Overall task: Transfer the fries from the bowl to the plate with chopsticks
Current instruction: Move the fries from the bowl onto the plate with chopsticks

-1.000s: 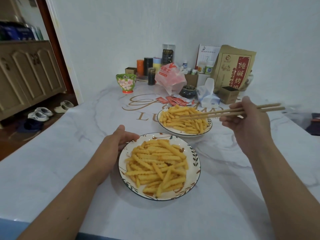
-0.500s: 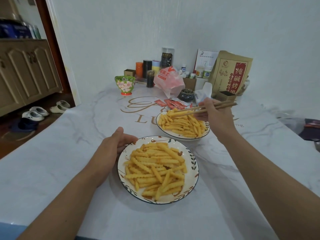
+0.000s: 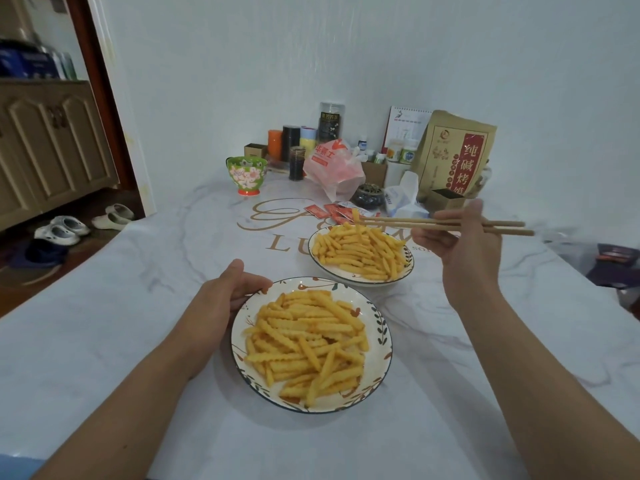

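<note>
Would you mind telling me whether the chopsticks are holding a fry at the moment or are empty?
Holding one: a single fry is pinched at the tips of the chopsticks, lifted above the far dish, in the right hand.

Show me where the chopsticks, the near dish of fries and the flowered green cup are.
chopsticks (image 3: 433,224), head view, middle of the shafts.
near dish of fries (image 3: 382,336), head view, bare right rim.
flowered green cup (image 3: 246,174), head view, painted side.

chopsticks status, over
Right hand holds chopsticks, one fry pinched above far dish. Left hand steadies near plate. Path clear.
</note>
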`<state>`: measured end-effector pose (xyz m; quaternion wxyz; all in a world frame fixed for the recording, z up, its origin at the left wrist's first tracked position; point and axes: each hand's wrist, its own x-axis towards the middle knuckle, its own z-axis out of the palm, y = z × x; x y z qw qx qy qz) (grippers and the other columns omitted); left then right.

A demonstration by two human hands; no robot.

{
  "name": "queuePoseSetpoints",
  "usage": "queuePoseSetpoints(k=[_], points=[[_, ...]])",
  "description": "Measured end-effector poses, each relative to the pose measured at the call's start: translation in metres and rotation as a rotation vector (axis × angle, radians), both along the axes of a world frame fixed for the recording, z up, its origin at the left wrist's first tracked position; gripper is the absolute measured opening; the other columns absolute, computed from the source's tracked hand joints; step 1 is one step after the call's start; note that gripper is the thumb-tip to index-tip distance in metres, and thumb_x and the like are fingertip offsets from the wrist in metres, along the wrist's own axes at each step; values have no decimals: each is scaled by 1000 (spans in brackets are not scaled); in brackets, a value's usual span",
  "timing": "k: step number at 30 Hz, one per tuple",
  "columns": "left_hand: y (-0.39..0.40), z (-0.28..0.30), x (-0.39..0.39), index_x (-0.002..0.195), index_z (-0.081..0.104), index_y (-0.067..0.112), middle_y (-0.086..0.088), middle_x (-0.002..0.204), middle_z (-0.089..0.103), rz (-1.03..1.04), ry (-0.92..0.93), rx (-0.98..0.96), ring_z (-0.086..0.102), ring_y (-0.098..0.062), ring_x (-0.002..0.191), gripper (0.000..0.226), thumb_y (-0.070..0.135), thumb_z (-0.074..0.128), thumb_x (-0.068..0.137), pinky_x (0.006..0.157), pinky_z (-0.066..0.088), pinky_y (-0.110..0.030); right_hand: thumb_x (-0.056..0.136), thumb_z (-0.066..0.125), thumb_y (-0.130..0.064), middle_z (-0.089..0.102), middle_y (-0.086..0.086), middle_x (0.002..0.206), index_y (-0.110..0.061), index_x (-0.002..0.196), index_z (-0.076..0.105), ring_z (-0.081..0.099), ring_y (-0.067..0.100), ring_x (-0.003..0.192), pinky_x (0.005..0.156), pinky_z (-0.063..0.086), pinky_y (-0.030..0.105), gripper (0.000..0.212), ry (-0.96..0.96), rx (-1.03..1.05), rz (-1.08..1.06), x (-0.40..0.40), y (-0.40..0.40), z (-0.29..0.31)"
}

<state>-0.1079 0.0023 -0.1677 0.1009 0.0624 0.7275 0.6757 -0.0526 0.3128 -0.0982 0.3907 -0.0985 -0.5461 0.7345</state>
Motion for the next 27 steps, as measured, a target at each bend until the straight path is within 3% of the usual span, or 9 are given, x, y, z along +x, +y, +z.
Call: queuePoseSetpoints(k=[7, 12, 19, 23, 25, 27], points=[[-1, 0, 1, 96, 83, 22, 2, 105, 81, 1, 9, -11, 74, -18, 107, 65, 52, 27, 109, 110, 47, -48, 106, 40, -47, 61, 7, 61, -8, 71, 65, 64, 20, 55, 50, 53, 23, 59, -43, -267, 188, 34, 23, -2], [-1, 0, 1, 98, 83, 21, 0, 106, 81, -1, 11, -15, 74, -20, 106, 65, 53, 27, 109, 110, 48, -50, 105, 43, -47, 50, 3, 58, -12, 57, 64, 51, 14, 44, 40, 38, 19, 63, -274, -127, 314, 43, 36, -1], [-2, -2, 0, 98, 83, 23, 0, 107, 81, -3, 14, -27, 75, -21, 106, 65, 54, 27, 108, 109, 48, -52, 105, 43, -45, 58, 9, 57, -5, 74, 61, 62, 22, 49, 44, 46, 24, 53, -298, 43, 354, 38, 11, -3], [-1, -1, 1, 97, 83, 22, 0, 104, 81, 5, 12, -23, 75, -20, 103, 65, 53, 27, 109, 109, 49, -50, 105, 48, -40, 62, 7, 61, -8, 74, 65, 64, 20, 53, 47, 50, 24, 48, -198, -91, 259, 38, 11, -4], [0, -1, 1, 95, 83, 23, -1, 103, 81, 3, 11, -22, 76, -21, 103, 65, 52, 27, 109, 109, 49, -51, 106, 49, -37, 65, 6, 61, -7, 79, 63, 66, 20, 56, 50, 53, 25, 43, -150, -161, 113, 35, 16, -9], [0, 0, 2, 95, 83, 24, -1, 103, 81, 3, 8, -17, 75, -22, 104, 65, 52, 27, 109, 109, 49, -51, 107, 49, -33, 69, 7, 63, -6, 83, 63, 70, 25, 60, 57, 58, 29, 39, -130, -96, -42, 32, 19, -15]])
